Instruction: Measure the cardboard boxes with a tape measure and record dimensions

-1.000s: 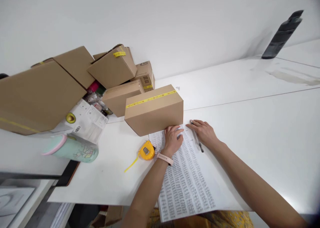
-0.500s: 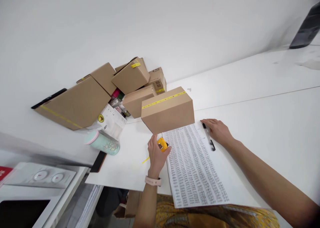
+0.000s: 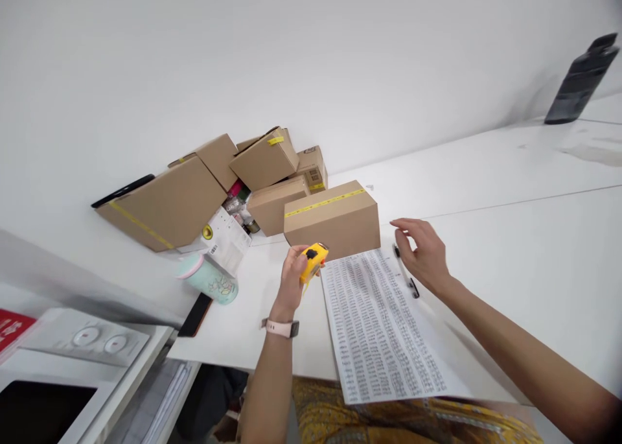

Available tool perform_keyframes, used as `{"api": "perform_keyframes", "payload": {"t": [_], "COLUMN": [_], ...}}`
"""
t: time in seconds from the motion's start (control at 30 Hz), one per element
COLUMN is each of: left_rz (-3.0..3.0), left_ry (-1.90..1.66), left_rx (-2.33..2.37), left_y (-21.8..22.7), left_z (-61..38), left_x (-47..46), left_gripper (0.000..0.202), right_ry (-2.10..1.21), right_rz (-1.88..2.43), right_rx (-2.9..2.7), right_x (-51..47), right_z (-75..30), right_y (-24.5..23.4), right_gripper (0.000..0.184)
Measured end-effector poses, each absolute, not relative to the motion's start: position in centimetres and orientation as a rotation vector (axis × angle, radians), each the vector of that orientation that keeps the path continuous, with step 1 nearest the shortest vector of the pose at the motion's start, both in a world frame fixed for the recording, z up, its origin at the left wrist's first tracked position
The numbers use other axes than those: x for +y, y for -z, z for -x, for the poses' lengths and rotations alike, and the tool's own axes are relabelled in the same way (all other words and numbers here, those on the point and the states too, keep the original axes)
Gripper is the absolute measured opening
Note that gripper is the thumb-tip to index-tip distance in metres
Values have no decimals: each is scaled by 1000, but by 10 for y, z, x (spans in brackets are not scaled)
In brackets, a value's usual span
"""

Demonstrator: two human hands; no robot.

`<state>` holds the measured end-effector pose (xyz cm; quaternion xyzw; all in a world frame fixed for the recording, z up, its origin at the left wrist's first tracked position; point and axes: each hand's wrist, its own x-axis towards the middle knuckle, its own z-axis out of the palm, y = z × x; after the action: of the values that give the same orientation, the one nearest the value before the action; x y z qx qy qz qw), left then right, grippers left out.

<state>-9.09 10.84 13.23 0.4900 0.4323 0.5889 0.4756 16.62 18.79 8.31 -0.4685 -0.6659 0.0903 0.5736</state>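
Note:
My left hand [image 3: 291, 279] is closed around a yellow tape measure [image 3: 313, 260], lifted off the white table [image 3: 510, 236] just in front of a cardboard box with yellow tape [image 3: 333, 218]. My right hand [image 3: 422, 253] hovers open, fingers spread, above a black pen [image 3: 406, 272] that lies on the table. The pen rests at the right edge of a printed sheet full of small text [image 3: 376, 321], which lies between my two hands and overhangs the table's near edge.
A heap of cardboard boxes [image 3: 204, 178] leans against the white wall at the back left. A mint green bottle [image 3: 208, 279] lies on its side beside a dark phone [image 3: 194, 314]. A black object [image 3: 578, 81] leans on the wall far right.
My left hand left the sheet, took hold of the yellow tape measure and lifted it. My right hand rose off the pen and opened. The view shifted left and back.

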Motion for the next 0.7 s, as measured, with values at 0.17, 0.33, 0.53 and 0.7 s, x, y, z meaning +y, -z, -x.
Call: {"api": "perform_keyframes", "payload": {"t": [0.17, 0.33, 0.53, 0.7], "left_rz": [-1294, -1106, -901, -952], "left_ry": [-1321, -1479, -1397, -1406], "left_rx": [988, 1101, 1212, 1137], "left_y": [-152, -127, -91, -107], "left_z": [81, 117, 165, 172], "left_x": [118, 112, 115, 139], "left_gripper": [53, 78, 106, 98], "right_ry": [-995, -910, -1085, -1018], "right_rz": [883, 1123, 1327, 1220], "right_rx": [-1671, -1250, -1138, -1188], "right_x": [175, 202, 239, 259], "right_z": [-130, -142, -158, -148], "right_y": [-130, -98, -57, -89], "right_gripper": [39, 38, 53, 60]}}
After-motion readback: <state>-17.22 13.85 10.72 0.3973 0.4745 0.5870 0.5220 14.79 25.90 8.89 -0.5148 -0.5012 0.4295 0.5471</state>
